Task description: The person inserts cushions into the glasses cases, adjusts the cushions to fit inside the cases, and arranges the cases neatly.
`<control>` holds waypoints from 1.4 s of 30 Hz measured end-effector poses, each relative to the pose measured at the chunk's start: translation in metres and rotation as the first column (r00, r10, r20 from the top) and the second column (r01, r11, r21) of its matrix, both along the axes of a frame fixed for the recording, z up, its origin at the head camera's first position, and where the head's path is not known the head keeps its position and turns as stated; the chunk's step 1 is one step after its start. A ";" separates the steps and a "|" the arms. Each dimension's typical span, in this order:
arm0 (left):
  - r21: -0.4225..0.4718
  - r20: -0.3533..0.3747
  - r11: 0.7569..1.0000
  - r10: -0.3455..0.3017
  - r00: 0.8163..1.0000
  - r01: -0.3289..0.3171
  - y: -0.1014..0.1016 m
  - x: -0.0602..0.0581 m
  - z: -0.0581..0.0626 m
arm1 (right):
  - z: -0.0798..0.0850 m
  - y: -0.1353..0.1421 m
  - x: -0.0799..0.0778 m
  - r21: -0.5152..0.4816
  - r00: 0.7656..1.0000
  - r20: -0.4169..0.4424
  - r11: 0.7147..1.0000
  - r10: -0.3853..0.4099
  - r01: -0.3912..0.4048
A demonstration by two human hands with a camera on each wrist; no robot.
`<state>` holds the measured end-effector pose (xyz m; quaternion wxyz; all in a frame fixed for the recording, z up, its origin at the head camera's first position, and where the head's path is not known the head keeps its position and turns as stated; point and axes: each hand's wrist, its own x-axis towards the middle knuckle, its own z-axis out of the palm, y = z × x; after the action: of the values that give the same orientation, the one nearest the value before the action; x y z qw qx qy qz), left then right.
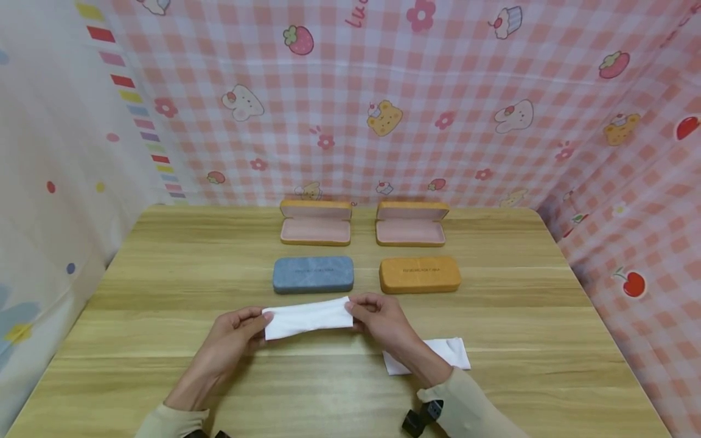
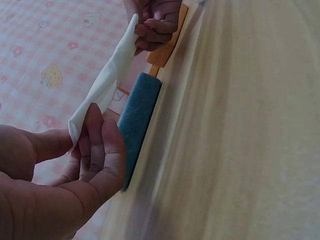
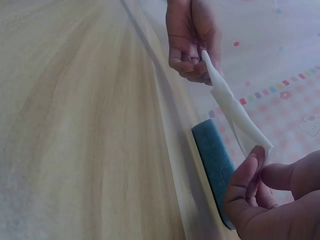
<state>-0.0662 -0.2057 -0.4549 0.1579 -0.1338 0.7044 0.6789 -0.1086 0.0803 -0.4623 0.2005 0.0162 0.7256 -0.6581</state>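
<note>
Stretched between both hands is a folded white cloth (image 1: 309,318), lifted off the table in front of the blue glasses case (image 1: 313,275). My left hand (image 1: 237,331) pinches its left end between thumb and fingers. At the other end, my right hand (image 1: 386,322) pinches the cloth's corner the same way. Both wrist views show the white cloth (image 2: 107,80) slightly twisted and folded over itself in the air. A second folded white cloth (image 1: 454,351) lies flat on the table, partly hidden under the right forearm.
Right of the blue case sits a closed orange glasses case (image 1: 420,275). Behind them stand two opened cases with pink linings, a left one (image 1: 315,231) and a right one (image 1: 411,232). The wooden table (image 1: 137,292) meets a pink checked curtain (image 1: 328,121) at its back edge.
</note>
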 end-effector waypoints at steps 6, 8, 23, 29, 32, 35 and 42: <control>-0.044 -0.007 0.999 0.014 1.000 -0.015 0.000 -0.009 0.004 | 0.003 -0.002 -0.005 -0.011 0.998 -0.029 0.998 -0.057 0.057; -0.067 -0.015 0.998 0.010 1.000 -0.011 0.000 -0.012 0.005 | 0.005 -0.002 -0.007 -0.009 0.997 -0.037 0.998 -0.070 0.070; -0.104 -0.072 0.995 0.001 0.997 -0.009 -0.001 -0.040 0.023 | 0.021 -0.004 -0.030 0.008 0.991 -0.087 0.994 -0.105 0.106; -0.096 -0.104 0.995 0.002 0.995 -0.012 0.000 -0.055 0.033 | 0.026 -0.004 -0.041 0.014 0.990 -0.085 0.993 -0.117 0.119; -0.084 -0.119 0.996 0.001 0.993 -0.011 0.000 -0.062 0.036 | 0.029 -0.004 -0.046 0.012 0.988 -0.082 0.991 -0.131 0.133; -0.077 -0.122 0.997 -0.003 0.993 -0.007 -0.001 -0.069 0.037 | 0.031 -0.004 -0.053 0.011 0.985 -0.095 0.989 -0.144 0.146; -0.073 -0.114 0.997 -0.011 0.993 0.003 -0.003 -0.088 0.035 | 0.033 -0.006 -0.070 -0.012 0.979 -0.096 0.984 -0.179 0.179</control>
<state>-0.1546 -0.2083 -0.4197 0.1148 -0.0980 0.7369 0.6589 -0.1787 0.0746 -0.4292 0.1051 0.0491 0.7289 -0.6747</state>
